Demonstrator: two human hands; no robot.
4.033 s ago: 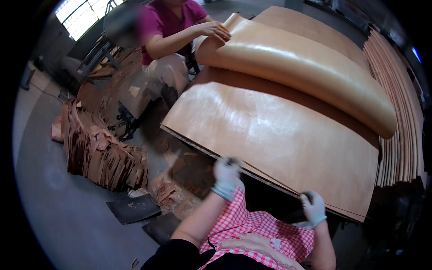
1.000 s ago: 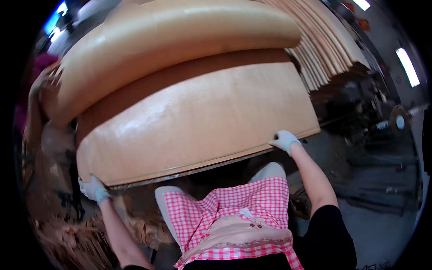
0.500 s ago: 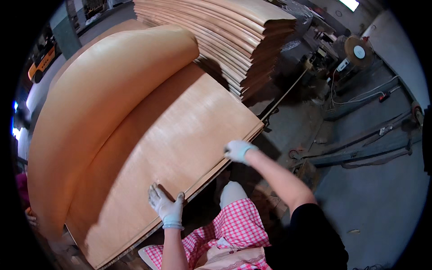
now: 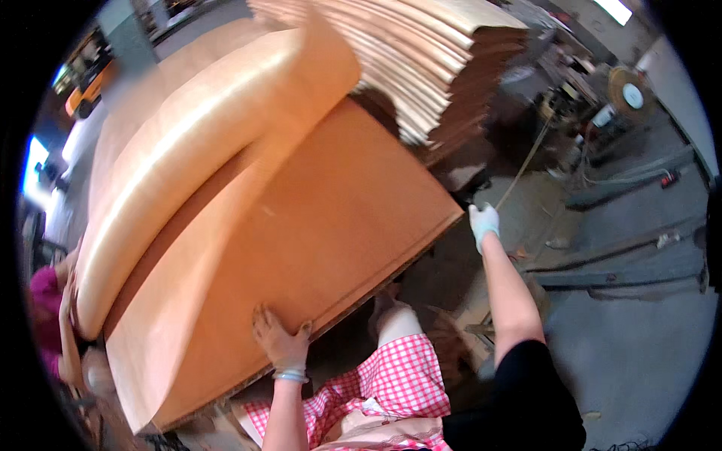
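A big flat stack of thin orange-brown wood veneer sheets [image 4: 323, 225] fills the middle of the view. My left hand [image 4: 280, 340], in a light glove, lies flat with spread fingers on the stack's near edge. My right hand [image 4: 483, 222], also gloved, hangs in the air just past the stack's right corner, holding nothing. A top veneer sheet [image 4: 203, 143] is curled back in a long roll across the far side of the stack. At the left edge, another person's arm [image 4: 66, 316] in a pink sleeve touches the end of that roll.
A tall pile of pale veneer sheets [image 4: 421, 52] stands behind the stack at the upper right. Grey concrete floor [image 4: 639, 316] with cables, metal rails and scraps lies to the right. A round fan-like machine [image 4: 628, 94] is at the far right.
The view has swung left to right across the stack. My right hand has come off the stack's corner; my left hand has slid down to the near edge. The curled sheet has rolled further back.
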